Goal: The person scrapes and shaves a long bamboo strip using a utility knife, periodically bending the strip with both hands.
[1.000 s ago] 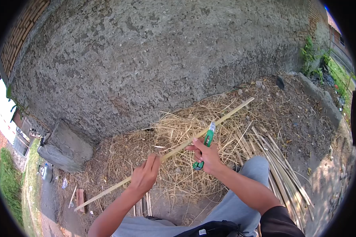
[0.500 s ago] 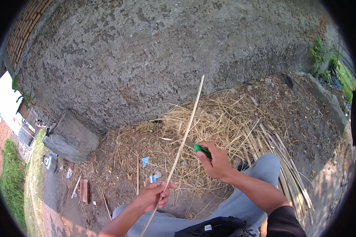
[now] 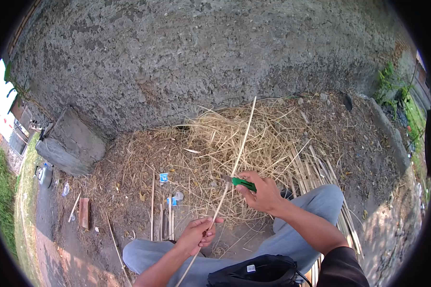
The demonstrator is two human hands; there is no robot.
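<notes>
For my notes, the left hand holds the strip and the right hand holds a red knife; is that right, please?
Not quite: the knife is green, not red, as the head view shows. The left hand does hold the strip, and the right hand the knife.

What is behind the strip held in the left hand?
Behind the strip: loose shavings above, trousers lower down. What the left hand covers, and whatever lies beneath the shavings, cannot be seen.

The dirt ground (image 3: 368,182) carries a heap of pale shavings (image 3: 254,136), long strips (image 3: 300,173), a reddish-brown block (image 3: 84,213) and blue wrappers (image 3: 164,177).
</notes>
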